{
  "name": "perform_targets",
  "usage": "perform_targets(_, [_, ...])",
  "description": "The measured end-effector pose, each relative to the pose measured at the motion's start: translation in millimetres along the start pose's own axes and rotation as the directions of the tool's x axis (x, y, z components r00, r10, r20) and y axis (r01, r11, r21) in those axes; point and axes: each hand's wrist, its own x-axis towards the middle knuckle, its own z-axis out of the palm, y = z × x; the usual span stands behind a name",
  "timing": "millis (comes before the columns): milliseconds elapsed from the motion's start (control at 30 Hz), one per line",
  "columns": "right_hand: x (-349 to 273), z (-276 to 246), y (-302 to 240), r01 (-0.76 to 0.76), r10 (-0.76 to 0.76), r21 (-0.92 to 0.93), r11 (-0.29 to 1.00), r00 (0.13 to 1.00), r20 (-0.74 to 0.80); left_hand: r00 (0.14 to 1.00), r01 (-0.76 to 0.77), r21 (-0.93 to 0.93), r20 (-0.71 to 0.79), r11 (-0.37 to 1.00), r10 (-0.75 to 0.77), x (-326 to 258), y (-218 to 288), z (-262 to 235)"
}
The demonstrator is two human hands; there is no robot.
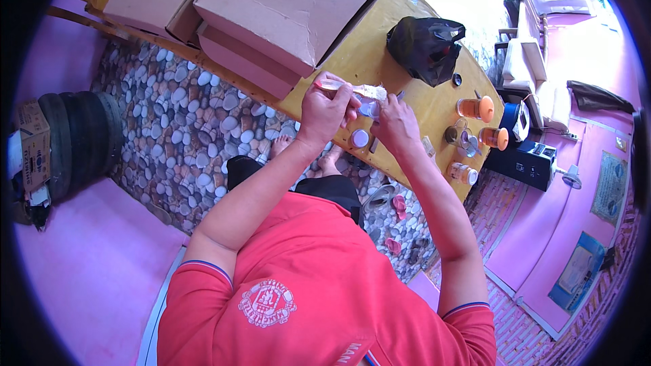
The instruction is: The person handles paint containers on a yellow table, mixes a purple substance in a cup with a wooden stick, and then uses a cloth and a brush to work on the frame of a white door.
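My left hand [327,110] is closed round a narrow, pale, brush-like strip [363,89] with a red end near my thumb. Its far end looks frayed like bristles and reaches my right hand [397,124]. The fingers of that hand are bent together at this end; what they grip is hidden. Between the two hands shows a small clear plastic container [369,108], and I cannot tell which hand bears it. Below them, a small white-lidded jar [359,138] stands at the table's near edge.
On the yellow table [369,71] are large cardboard boxes [291,10], a black plastic bag [427,47], orange-lidded jars [476,109], a clear jar [462,173] and a small black cap [457,79]. A black box-shaped device [521,163] stands beyond the right end. Tyres [81,139] are stacked at left.
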Motion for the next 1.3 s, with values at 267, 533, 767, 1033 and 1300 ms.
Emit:
perform_targets(267, [0.5,-0.5,-2.6,-0.019,0.019,0.004,1.0,1.0,0.006,1.0,0.013,0.003,0.028,1.0,-0.013,-0.4,1.9,-1.1])
perform_targets(533, [1.1,1.3,-2.6,-0.009,0.009,-0.004,1.0,1.0,0.01,1.0,0.025,0.008,0.019,1.0,-0.025,-1.0,1.3,-0.8])
perform_targets(767, [-2.0,-1.4,-1.9,-0.019,0.019,0.003,1.0,1.0,-0.006,1.0,0.019,0.032,0.02,0.999,-0.02,-1.5,1.0,-1.1])
perform_targets(1033, [-3.3,0.3,0.2,-0.016,0.017,0.036,0.999,1.0,-0.007,1.0,0.028,0.018,0.014,0.999,-0.028,-3.2,1.2,0.6])
perform_targets(1300, [0.8,-2.6,-6.2,-0.028,0.029,-0.019,0.999,0.999,0.045,1.0,0.019,0.017,0.014,1.0,-0.019,-4.0,0.3,0.9])
